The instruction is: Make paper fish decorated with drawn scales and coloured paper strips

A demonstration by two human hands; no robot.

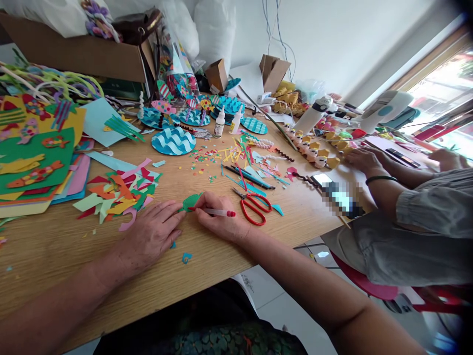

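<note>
My right hand (220, 217) is closed around a clear-barrelled red pen (218, 212), its tip end at the edge of a small green paper piece (191, 202). Flat on the table lies my left hand (157, 229), fingers stretched out, with fingertips at the left edge of that green piece. Red-handled scissors (254, 209) rest just right of my right hand, blades pointing away from me. A heap of coloured paper scraps (121, 190) sits beyond my left hand. Small blue scraps (186, 258) lie closer to the table's front edge.
Stacked coloured sheets (44, 167) with paper fish lie left. Blue wavy discs (173, 141), two glue bottles (219, 123) and dark pens (249, 177) are beyond. At right, a co-worker's arm (382, 180) reaches over the table near a phone (338, 195).
</note>
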